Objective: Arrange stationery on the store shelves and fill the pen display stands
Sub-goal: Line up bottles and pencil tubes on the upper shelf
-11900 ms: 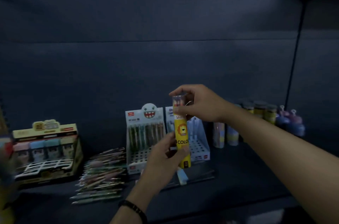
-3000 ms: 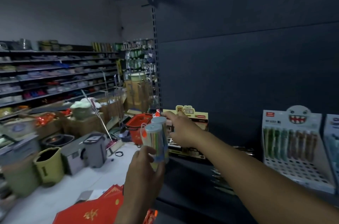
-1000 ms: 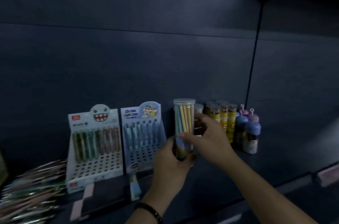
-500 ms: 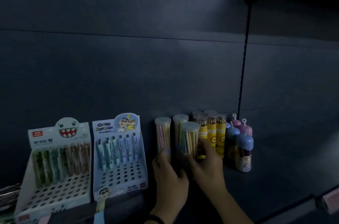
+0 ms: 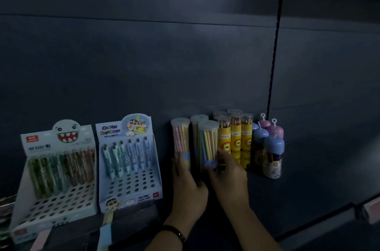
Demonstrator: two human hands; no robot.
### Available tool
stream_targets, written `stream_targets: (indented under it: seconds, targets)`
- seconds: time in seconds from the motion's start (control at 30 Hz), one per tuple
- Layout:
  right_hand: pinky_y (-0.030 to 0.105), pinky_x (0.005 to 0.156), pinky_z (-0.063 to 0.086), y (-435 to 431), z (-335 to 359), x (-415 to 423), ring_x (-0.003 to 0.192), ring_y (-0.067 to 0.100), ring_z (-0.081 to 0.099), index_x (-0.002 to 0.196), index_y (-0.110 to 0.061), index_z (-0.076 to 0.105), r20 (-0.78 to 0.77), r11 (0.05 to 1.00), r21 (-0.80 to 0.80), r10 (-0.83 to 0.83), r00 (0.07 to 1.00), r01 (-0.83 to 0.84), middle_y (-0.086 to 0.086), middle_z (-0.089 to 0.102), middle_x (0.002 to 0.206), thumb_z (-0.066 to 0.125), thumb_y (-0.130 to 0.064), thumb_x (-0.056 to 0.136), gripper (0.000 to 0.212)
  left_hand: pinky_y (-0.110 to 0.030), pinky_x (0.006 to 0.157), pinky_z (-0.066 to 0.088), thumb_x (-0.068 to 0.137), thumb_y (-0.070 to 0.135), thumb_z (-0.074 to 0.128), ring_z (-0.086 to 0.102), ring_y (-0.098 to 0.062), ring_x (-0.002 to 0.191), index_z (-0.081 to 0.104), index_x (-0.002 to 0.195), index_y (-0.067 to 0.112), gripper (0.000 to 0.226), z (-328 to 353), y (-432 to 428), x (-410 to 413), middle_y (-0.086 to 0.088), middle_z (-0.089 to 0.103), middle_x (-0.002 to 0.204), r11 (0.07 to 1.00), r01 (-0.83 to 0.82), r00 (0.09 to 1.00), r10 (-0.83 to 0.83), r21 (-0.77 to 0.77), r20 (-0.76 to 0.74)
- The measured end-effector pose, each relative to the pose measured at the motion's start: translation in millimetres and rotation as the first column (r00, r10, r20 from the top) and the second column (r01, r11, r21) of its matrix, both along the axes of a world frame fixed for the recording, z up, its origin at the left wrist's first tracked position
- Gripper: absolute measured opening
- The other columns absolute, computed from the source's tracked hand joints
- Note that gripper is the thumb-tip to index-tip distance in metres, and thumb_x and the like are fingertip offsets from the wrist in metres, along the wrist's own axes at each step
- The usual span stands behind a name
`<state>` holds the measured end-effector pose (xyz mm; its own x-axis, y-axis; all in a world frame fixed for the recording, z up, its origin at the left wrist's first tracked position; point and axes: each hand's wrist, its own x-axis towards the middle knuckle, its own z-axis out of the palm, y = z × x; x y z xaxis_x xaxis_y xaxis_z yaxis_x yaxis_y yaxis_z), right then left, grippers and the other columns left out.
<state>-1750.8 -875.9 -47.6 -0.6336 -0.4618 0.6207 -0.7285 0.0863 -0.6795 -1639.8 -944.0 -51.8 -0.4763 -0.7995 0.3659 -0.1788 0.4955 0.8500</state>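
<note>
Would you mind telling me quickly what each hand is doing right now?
Left hand: open, fingers resting against the left pencil tube.
Right hand: grip closed round the base of the front pencil tube.

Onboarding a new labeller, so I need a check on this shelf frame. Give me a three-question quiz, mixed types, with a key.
1. True or false: the monster-face stand and the cartoon stand both have empty holes in their front rows.
2. What stands just right of the yellow lion tubes? A) dome-capped containers B) a stapler box C) a notebook stack
3. How many clear pencil tubes stand left of the lion tubes, and which hand touches the leftmost one?
Key: 1 true; 2 A; 3 three, the left hand.
</note>
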Motion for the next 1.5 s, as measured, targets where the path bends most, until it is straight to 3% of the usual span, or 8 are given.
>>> stream_targets:
  seconds: [0.1, 0.3, 0.57, 0.7, 0.9, 1.07, 1.3, 1.5]
  targets:
    - [0.035, 0.088, 0.061, -3, -1, -1, 0.111, 0.01, 0.066, 0.144, -0.026, 0.056, 0.011, 0.999, 0.027, -0.029, 1.0, 0.029, -0.006, 0.068, 0.128, 0.084, -0.033, 0.086, 0.065, -0.053, 0.125, 0.031, 0.092, 0.013, 0.065, 0.017, -0.024, 0.158, -0.004, 0.161, 0.048, 0.104, 2, -1, 0, 0.002, 0.011, 0.172, 1.0, 0.008, 1.0, -0.008, 0.023, -0.025]
    - [0.038, 0.086, 0.061, -2, -2, 1, 0.113, 0.012, 0.066, 0.145, -0.032, 0.053, -0.004, 0.994, 0.077, -0.075, 0.997, 0.075, -0.007, 0.068, 0.13, 0.081, -0.041, 0.087, 0.065, -0.041, 0.128, 0.01, 0.098, 0.017, 0.064, -0.01, -0.017, 0.159, -0.018, 0.162, 0.038, 0.106, 0, 3, 0, 0.003, -0.016, 0.173, 0.998, 0.039, 0.999, -0.04, 0.039, 0.011]
    - [0.034, 0.073, 0.056, 7, 7, 12, 0.099, 0.01, 0.064, 0.128, -0.03, 0.057, 0.021, 0.991, 0.058, -0.118, 0.993, 0.117, -0.01, 0.067, 0.117, 0.08, -0.047, 0.087, 0.05, -0.05, 0.125, 0.03, 0.092, 0.006, 0.063, 0.021, -0.025, 0.155, 0.007, 0.163, 0.039, 0.096, 6, 10, 7, -0.001, 0.014, 0.168, 0.998, -0.021, 0.999, 0.024, 0.061, -0.043]
    - [0.031, 0.065, 0.049, 15, 15, 17, 0.092, 0.014, 0.064, 0.116, -0.027, 0.059, -0.019, 0.99, 0.049, -0.13, 0.991, 0.131, -0.006, 0.065, 0.112, 0.078, -0.042, 0.091, 0.035, -0.027, 0.115, 0.034, 0.092, 0.003, 0.062, 0.037, -0.012, 0.138, 0.026, 0.157, 0.03, 0.079, 22, 26, 23, 0.001, 0.028, 0.155, 1.0, -0.013, 1.0, 0.014, 0.021, -0.024]
    - [0.035, 0.071, 0.058, 34, 25, 46, 0.088, 0.005, 0.062, 0.109, -0.033, 0.061, -0.034, 0.989, 0.145, 0.037, 0.999, -0.032, -0.011, 0.064, 0.102, 0.068, -0.042, 0.096, 0.018, -0.02, 0.099, 0.046, 0.099, 0.012, 0.061, 0.052, -0.001, 0.116, 0.05, 0.133, 0.034, 0.042, 55, 36, 85, 0.009, 0.051, 0.134, 0.985, 0.075, 0.994, -0.061, -0.154, 0.093]
    - [0.033, 0.072, 0.059, 28, 45, 100, 0.083, 0.002, 0.063, 0.099, -0.036, 0.063, -0.041, 0.969, 0.196, 0.164, 0.986, -0.153, -0.016, 0.066, 0.092, 0.07, -0.037, 0.094, 0.008, -0.009, 0.083, 0.048, 0.1, 0.021, 0.064, 0.062, -0.001, 0.102, 0.062, 0.116, 0.032, 0.019, 70, 24, 179, 0.015, 0.062, 0.115, 0.959, 0.0, 0.983, 0.052, -0.283, 0.175]
    - [0.037, 0.077, 0.06, -12, 87, 216, 0.082, 0.006, 0.064, 0.11, -0.027, 0.066, -0.06, 0.864, 0.284, 0.449, 0.891, -0.417, -0.012, 0.065, 0.088, 0.069, -0.03, 0.096, 0.014, -0.035, 0.078, 0.059, 0.092, 0.023, 0.073, 0.067, -0.007, 0.088, 0.066, 0.107, 0.034, 0.019, 83, 10, 331, 0.017, 0.068, 0.1, 0.882, -0.221, 0.928, 0.321, -0.416, 0.188]
    - [0.037, 0.081, 0.057, -61, 117, 339, 0.087, 0.004, 0.06, 0.116, -0.032, 0.062, -0.11, 0.701, 0.413, 0.673, 0.732, -0.582, -0.014, 0.062, 0.095, 0.066, -0.043, 0.098, 0.021, -0.033, 0.069, 0.055, 0.09, 0.024, 0.07, 0.069, -0.013, 0.086, 0.069, 0.103, 0.028, 0.014, 87, -6, 473, 0.01, 0.072, 0.094, 0.753, -0.378, 0.806, 0.554, -0.538, 0.21]
